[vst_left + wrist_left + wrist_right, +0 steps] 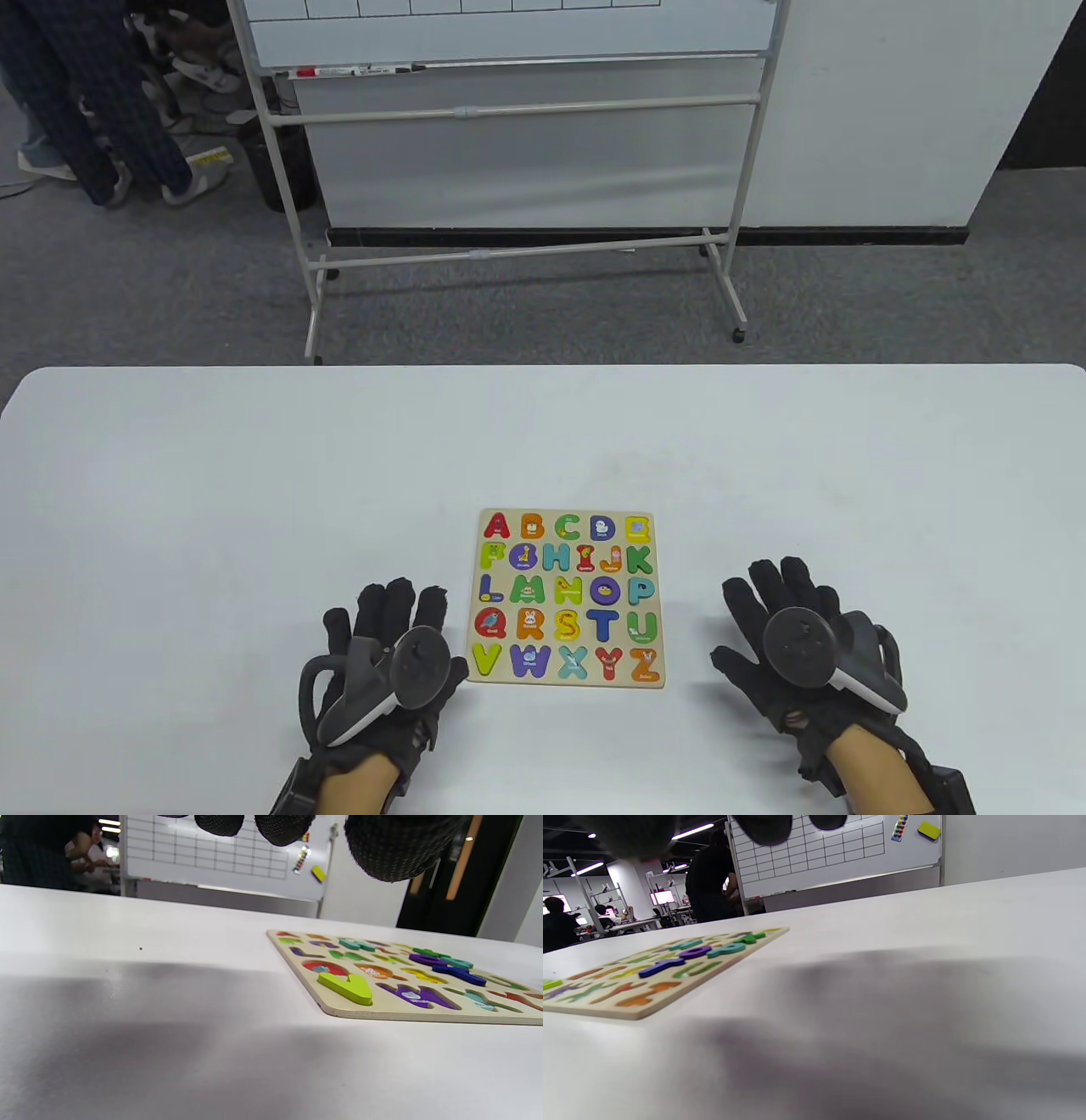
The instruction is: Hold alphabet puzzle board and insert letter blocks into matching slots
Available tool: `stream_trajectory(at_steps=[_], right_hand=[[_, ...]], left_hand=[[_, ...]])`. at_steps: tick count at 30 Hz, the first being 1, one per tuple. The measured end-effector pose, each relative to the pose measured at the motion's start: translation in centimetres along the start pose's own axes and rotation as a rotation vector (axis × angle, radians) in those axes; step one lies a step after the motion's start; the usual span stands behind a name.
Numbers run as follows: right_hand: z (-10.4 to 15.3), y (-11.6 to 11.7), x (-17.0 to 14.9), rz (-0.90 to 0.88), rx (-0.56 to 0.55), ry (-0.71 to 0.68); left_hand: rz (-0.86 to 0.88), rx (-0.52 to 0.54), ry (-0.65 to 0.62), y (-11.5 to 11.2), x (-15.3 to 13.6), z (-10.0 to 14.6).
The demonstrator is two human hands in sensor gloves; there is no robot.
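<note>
The wooden alphabet puzzle board point(567, 597) lies flat on the white table, near the front edge and between my hands. In the left wrist view point(407, 984), the lime V point(347, 986), blue T point(460, 973), purple O and a few others stand raised in their slots, while several slots show only printed pictures. My left hand point(390, 607) lies palm down on the table just left of the board, fingers spread and holding nothing. My right hand point(776, 594) lies palm down to the right of the board, a little apart from it and empty. No loose letter block shows.
The white table point(254, 475) stretches far back and to both sides. Beyond its far edge stands a rolling whiteboard point(509, 127) on grey carpet, and a person's legs point(102, 127) show at the back left.
</note>
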State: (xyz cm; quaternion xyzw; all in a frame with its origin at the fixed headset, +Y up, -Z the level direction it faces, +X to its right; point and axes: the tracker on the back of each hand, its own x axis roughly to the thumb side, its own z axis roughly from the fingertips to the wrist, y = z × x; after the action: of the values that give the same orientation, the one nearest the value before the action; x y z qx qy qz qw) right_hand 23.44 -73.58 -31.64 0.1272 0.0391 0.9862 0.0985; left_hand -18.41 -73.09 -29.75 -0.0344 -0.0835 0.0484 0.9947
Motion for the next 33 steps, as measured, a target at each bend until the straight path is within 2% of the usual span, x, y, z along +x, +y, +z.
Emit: stream_trajectory(at_steps=[33], right_hand=[[0.05,0.26,0.23,0.0,0.027,-0.011]], left_hand=[[0.053,-0.04,-0.01,-0.35,-0.04,-0.4]])
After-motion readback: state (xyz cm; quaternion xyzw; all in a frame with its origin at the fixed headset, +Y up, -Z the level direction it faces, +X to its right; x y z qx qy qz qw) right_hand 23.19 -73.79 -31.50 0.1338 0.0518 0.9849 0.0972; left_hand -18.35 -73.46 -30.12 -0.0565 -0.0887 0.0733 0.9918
